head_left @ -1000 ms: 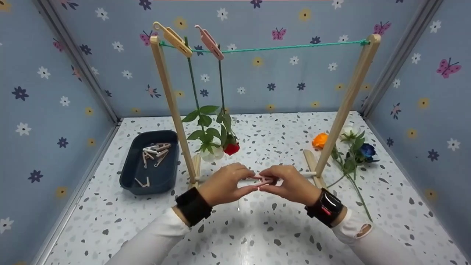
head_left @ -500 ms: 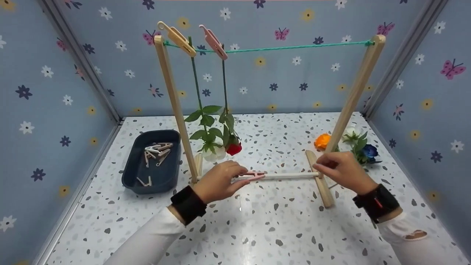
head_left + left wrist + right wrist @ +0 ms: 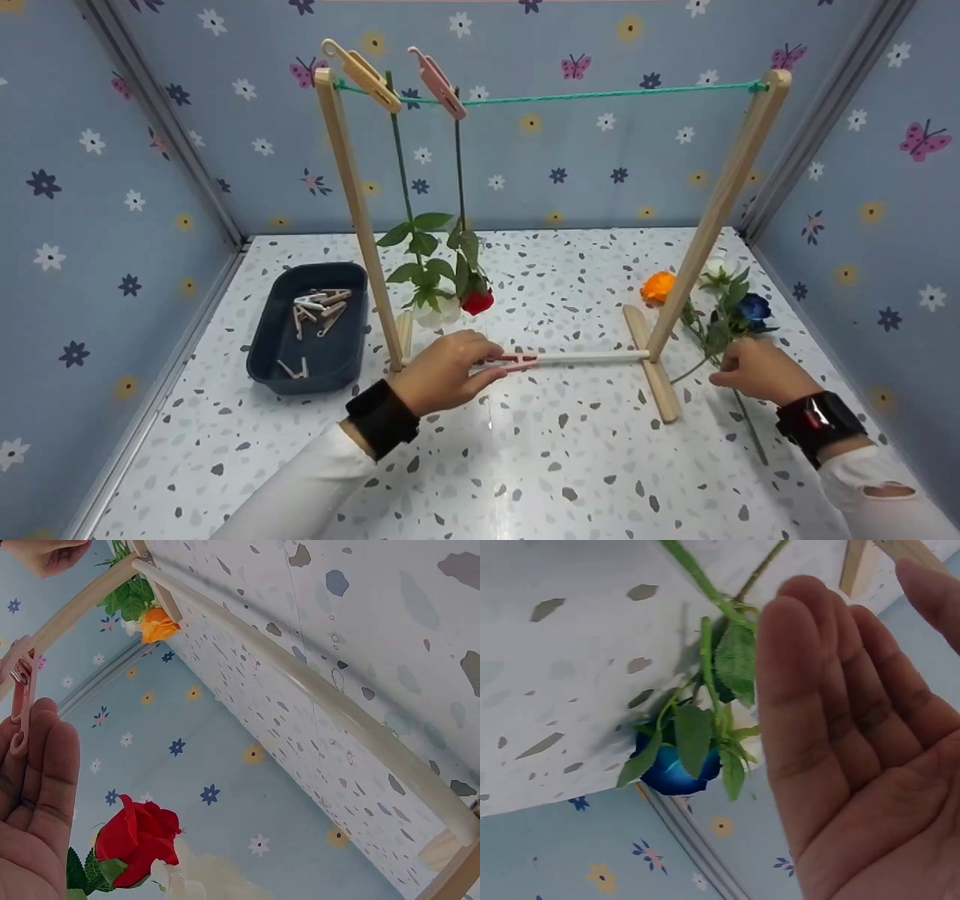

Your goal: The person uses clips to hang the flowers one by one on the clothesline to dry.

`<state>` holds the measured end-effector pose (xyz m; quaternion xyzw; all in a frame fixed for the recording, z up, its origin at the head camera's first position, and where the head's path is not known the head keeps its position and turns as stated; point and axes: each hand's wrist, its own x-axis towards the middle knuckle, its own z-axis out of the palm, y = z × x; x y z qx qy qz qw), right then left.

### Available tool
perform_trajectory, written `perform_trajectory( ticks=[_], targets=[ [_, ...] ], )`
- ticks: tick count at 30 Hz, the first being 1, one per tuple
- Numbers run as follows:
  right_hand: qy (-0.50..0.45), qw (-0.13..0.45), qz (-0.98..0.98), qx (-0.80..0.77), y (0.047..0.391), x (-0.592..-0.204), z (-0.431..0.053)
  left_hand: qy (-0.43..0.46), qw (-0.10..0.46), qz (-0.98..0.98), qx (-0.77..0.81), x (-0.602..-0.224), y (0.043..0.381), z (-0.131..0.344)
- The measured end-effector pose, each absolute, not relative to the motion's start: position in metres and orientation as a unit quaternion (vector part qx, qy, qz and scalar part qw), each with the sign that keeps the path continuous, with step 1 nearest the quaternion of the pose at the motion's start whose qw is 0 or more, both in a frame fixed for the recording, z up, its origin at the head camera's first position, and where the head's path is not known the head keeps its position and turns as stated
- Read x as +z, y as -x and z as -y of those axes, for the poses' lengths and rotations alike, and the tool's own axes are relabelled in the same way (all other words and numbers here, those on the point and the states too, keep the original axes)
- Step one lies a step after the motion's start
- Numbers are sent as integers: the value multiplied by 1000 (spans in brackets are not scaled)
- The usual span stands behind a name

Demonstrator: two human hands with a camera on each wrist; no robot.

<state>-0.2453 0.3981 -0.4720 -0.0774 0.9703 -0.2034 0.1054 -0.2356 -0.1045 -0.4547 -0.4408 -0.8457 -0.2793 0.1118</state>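
My left hand [image 3: 448, 373] pinches a pink clothespin [image 3: 519, 362] between thumb and fingers, in front of the white crossbar [image 3: 592, 357]. In the left wrist view the clothespin's hooked end lies along the fingers. My right hand [image 3: 766, 369] is over the flower stems at the right; the right wrist view shows its fingers loosely bent, thumb apart, nothing between them. Beside it lie a blue rose [image 3: 753, 307], an orange flower [image 3: 658, 286] and a white flower [image 3: 718, 273]. A red rose [image 3: 477, 301] and a white flower [image 3: 436, 310] hang upside down from the line.
A wooden frame with posts [image 3: 349, 202] carries a green cord [image 3: 570, 97]. A yellow clothespin [image 3: 364, 79] and another pink clothespin [image 3: 439, 84] grip the hanging stems there. A dark blue bin [image 3: 274, 352] holding several clothespins stands at left on the speckled table [image 3: 555, 450].
My right hand has let go of the pink clothespin and moved right, past the frame's post to the flower stems. My left hand keeps the clothespin, shifted slightly left.
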Motion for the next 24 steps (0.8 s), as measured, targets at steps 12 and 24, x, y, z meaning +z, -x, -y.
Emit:
perform_trajectory(
  ticks=[12,24],
  targets=[
    [11,170,-964,-204,239,-498,-416,435,99,854,-267,-455,233,105],
    [6,155,-966,-207,240,-499,-417,443,100,847,-277,-457,234,107]
  ],
)
